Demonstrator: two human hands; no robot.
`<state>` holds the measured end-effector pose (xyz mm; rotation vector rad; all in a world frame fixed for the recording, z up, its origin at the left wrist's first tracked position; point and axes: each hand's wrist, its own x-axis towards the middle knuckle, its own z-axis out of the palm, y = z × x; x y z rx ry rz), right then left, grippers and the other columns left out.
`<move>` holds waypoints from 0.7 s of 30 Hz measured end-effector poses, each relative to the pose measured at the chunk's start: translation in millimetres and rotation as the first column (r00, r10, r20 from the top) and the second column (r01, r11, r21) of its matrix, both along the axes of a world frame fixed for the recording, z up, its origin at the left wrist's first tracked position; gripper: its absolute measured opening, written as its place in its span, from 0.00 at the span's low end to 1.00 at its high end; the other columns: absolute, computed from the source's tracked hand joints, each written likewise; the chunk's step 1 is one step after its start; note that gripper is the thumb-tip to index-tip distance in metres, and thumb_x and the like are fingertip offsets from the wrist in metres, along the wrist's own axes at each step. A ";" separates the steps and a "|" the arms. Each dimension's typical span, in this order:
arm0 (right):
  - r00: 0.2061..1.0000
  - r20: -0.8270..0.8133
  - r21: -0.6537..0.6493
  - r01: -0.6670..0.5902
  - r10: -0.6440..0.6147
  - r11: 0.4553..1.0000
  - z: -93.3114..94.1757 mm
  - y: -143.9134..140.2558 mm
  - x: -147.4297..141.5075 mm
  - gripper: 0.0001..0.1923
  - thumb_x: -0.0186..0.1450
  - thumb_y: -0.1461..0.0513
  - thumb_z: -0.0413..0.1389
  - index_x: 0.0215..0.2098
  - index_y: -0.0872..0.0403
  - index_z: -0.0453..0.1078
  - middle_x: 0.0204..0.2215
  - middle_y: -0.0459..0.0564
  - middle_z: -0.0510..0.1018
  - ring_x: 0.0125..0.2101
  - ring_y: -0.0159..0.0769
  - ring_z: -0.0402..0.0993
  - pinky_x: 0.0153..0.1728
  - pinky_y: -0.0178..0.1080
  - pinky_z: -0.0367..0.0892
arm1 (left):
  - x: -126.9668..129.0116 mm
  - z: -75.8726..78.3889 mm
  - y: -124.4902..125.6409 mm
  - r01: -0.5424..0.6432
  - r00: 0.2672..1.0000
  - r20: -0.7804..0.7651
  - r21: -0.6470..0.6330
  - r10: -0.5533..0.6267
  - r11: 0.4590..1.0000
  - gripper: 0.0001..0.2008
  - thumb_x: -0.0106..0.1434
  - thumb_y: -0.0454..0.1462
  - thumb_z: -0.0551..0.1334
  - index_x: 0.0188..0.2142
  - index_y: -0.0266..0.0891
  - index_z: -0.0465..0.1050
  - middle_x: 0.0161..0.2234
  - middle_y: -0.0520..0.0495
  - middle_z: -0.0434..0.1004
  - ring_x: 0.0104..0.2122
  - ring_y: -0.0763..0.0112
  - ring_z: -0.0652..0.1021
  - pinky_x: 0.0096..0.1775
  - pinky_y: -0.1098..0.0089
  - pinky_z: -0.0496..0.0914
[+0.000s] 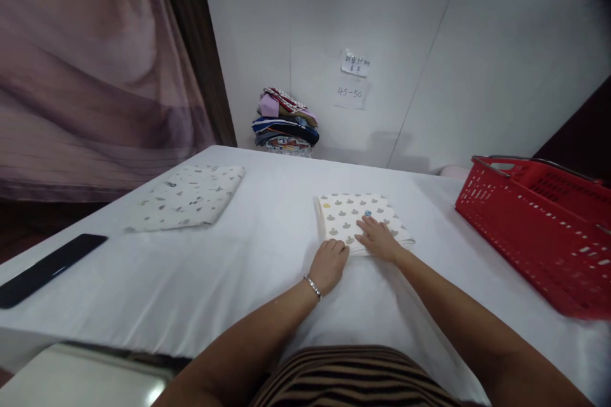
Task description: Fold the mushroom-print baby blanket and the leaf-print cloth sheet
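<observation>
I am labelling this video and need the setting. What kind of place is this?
Probably a small indoor workroom for folding cloth. Both hands rest on a folded printed cloth on a white-covered table, a red basket stands at the right, and a stack of folded fabrics sits by the wall under paper notes.

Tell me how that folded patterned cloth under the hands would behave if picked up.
The folded cloth is probably floppy: thin, soft layers, flattened under the right hand. Likely light for its size. It may unfold if lifted by one edge, since nothing binds the folds; the left hand rests at its near edge.
</observation>
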<state>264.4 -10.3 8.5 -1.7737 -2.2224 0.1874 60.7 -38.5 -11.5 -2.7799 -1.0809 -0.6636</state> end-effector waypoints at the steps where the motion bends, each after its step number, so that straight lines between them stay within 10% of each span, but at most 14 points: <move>1: 0.999 0.044 -0.031 0.018 -0.016 0.999 -5.6 0.8 -0.3 0.27 0.66 0.50 0.43 0.59 0.53 0.59 0.62 0.54 0.54 0.62 0.47 0.45 0.58 0.54 0.43 | -1.1 -0.3 -3.7 0.008 1.000 0.021 -0.010 -0.008 1.000 0.12 0.63 0.30 0.50 0.42 0.38 0.68 0.36 0.44 0.69 0.38 0.64 0.68 0.40 0.62 0.64; 6: 0.995 0.093 -0.099 0.030 -0.020 0.995 -16.7 -1.9 3.9 0.28 0.67 0.49 0.39 0.62 0.51 0.53 0.64 0.51 0.49 0.63 0.43 0.40 0.59 0.52 0.38 | -13.0 4.1 -14.7 0.078 0.978 0.200 -0.125 -0.052 0.989 0.13 0.62 0.30 0.52 0.45 0.40 0.68 0.42 0.44 0.71 0.43 0.65 0.68 0.46 0.62 0.63; 9: 0.997 0.066 -0.176 0.042 -0.031 0.984 -8.5 0.1 5.7 0.28 0.67 0.49 0.41 0.61 0.52 0.54 0.64 0.52 0.48 0.63 0.43 0.39 0.59 0.53 0.38 | -23.6 8.9 -7.0 -0.004 0.900 0.418 -0.275 0.123 0.961 0.11 0.62 0.35 0.53 0.43 0.41 0.68 0.44 0.46 0.71 0.44 0.66 0.69 0.46 0.63 0.64; 15: 0.998 -0.011 -0.205 0.066 -0.069 0.977 16.6 18.9 -18.2 0.30 0.65 0.49 0.43 0.63 0.51 0.51 0.64 0.53 0.46 0.63 0.45 0.35 0.59 0.54 0.37 | -29.3 5.7 11.7 -0.033 0.714 0.467 -0.721 0.522 0.692 0.09 0.59 0.43 0.57 0.34 0.40 0.69 0.27 0.53 0.73 0.27 0.73 0.72 0.33 0.71 0.66; 21: 0.996 0.022 -0.232 -0.081 0.088 0.969 11.5 25.0 -67.2 0.33 0.66 0.46 0.38 0.64 0.51 0.45 0.65 0.51 0.41 0.64 0.41 0.32 0.59 0.52 0.33 | -27.4 -3.5 10.8 -0.058 0.766 0.437 -0.683 0.471 0.728 0.09 0.57 0.42 0.58 0.27 0.40 0.67 0.24 0.54 0.71 0.26 0.74 0.70 0.30 0.73 0.61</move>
